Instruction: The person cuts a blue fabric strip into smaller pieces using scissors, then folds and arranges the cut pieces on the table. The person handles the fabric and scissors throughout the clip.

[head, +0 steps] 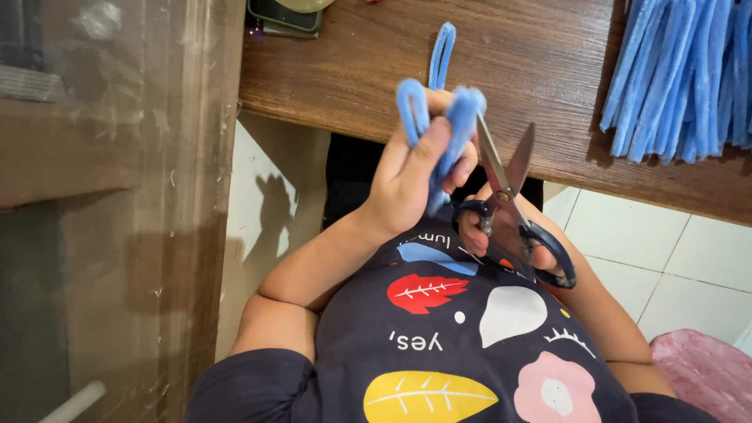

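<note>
Two hands work just below the table (533, 70) edge, over the person's dark printed shirt (470, 345). The left hand (411, 176) is clenched around a bent blue pipe cleaner (458, 117); I count three loops or folds rising from the fist toward 12 o'clock, though motion blur at the top makes that count unsure. One thin loop reaches up onto the wooden table.

The right hand (501, 235), at 4 o'clock from the left, grips one pair of scissors (509, 184) by its dark blue handles, fingers through the rings. The two blades stand apart in a V, tips pointing to 12 and 1 o'clock, the left blade just beside the pipe cleaner's fuzzy end.

At 2 o'clock, a large bundle of blue pipe cleaners (689, 70) lies on the table, too many to count, hanging over its edge. At 11 o'clock a dark phone-like slab (283, 16) sits at the table's far edge. A glass-fronted cabinet (117, 196) fills the 9 o'clock side. White floor tiles (666, 258) show at 4 o'clock, with a pink cloth (705, 372) in the corner.
</note>
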